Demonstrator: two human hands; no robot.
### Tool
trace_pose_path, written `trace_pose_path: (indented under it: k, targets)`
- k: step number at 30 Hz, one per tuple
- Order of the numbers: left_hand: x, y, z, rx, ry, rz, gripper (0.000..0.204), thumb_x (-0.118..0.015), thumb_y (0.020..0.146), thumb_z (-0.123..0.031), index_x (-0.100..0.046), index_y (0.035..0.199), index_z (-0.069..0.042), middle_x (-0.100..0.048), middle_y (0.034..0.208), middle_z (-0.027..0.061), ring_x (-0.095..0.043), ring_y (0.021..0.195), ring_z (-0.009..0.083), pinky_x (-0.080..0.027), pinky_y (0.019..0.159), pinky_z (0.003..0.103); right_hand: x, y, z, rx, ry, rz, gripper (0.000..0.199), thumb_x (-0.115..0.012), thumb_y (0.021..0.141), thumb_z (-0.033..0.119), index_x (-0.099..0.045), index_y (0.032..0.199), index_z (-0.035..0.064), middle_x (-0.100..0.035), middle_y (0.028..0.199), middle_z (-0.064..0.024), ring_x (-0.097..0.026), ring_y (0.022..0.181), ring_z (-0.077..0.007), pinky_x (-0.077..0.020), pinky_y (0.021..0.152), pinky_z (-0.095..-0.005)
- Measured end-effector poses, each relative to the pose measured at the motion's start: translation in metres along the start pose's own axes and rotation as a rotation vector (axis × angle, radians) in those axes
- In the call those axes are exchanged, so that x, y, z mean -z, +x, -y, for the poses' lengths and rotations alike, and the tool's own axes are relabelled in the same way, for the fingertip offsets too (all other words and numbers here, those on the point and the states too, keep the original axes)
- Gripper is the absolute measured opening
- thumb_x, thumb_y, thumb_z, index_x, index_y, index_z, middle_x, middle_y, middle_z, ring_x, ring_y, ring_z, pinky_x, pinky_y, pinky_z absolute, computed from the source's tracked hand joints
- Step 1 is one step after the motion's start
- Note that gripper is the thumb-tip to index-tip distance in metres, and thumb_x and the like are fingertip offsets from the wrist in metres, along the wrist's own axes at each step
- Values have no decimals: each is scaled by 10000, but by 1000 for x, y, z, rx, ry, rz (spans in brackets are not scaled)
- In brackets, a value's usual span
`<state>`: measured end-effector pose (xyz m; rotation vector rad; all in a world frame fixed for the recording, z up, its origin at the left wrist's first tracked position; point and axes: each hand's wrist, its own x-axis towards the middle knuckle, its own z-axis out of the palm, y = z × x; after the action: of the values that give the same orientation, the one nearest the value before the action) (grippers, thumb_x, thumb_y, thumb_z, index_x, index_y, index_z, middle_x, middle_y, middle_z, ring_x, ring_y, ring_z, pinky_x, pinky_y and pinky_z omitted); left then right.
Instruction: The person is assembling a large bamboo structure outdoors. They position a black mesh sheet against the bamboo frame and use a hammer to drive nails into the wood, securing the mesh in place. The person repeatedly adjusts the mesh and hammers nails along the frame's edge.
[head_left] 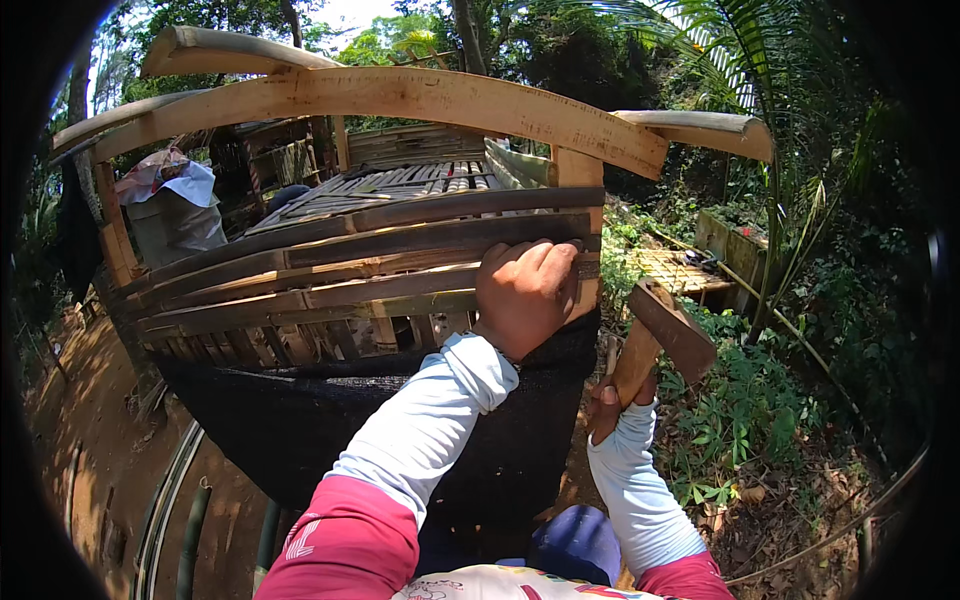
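Bamboo slats (400,245) run across the end of a wooden frame, one above another. My left hand (527,292) is closed in a fist against them, near the upright wooden post (580,168) at their right end. Its fingertips are hidden, so whatever it pinches there does not show. Lower and to the right, my right hand (606,408) grips a hatchet (636,362) by its thick wooden handle. The brown metal head (676,332) is raised, pointing right and apart from the slats.
A curved wooden beam (400,97) arches over the frame. Behind the slats lies a bamboo-strip platform (400,187), with a pale sack (175,215) at left. Black netting (400,425) hangs below. Bamboo poles (193,535) lie lower left; leafy plants (745,410) grow at right.
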<state>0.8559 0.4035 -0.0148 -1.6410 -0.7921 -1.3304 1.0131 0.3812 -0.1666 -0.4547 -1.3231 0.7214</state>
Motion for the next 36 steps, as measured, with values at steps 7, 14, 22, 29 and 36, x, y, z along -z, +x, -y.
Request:
trace_pose_path:
  k: [7,14,22,29,36]
  targets:
    - [-2,-3,4,19,-33,18,148,-668,752,-11,-611,871,-77,-623,722,72,-633,636,270,-480,589,362,-7,-6,-9,53,-98,13,496,-449,886,-18,-313,1355,71,-505,903,-60,-484,641,-91,-423,541,-231]
    - [-1,-5,2,41,-7,58,145,-678,757,-17,-597,858,-81,-625,742,72,-640,662,270,-490,591,349,-11,14,-28,342,-378,-20,439,-501,920,61,-369,1339,66,-487,957,-48,-465,721,-84,-424,592,-213]
    - [1,-4,1,41,23,58,154,-679,732,-35,-597,850,-92,-636,753,51,-650,684,256,-480,648,367,-15,31,-48,402,-558,-44,502,-517,930,25,-359,1406,42,-538,1120,-143,-571,902,-254,-481,792,-319]
    - [2,-5,3,50,21,59,154,-681,723,-57,-608,853,-93,-650,754,55,-659,690,246,-478,659,372,-16,22,-34,490,-547,-89,570,-469,914,-66,-331,1456,46,-537,1225,-202,-598,1011,-291,-489,886,-370]
    - [1,-7,5,31,27,62,160,-681,721,-66,-609,862,-93,-654,762,55,-666,713,237,-475,664,364,-14,29,-53,-39,268,-134,438,-498,937,-26,-398,1357,46,-528,1103,-96,-528,936,-143,-463,804,-285]
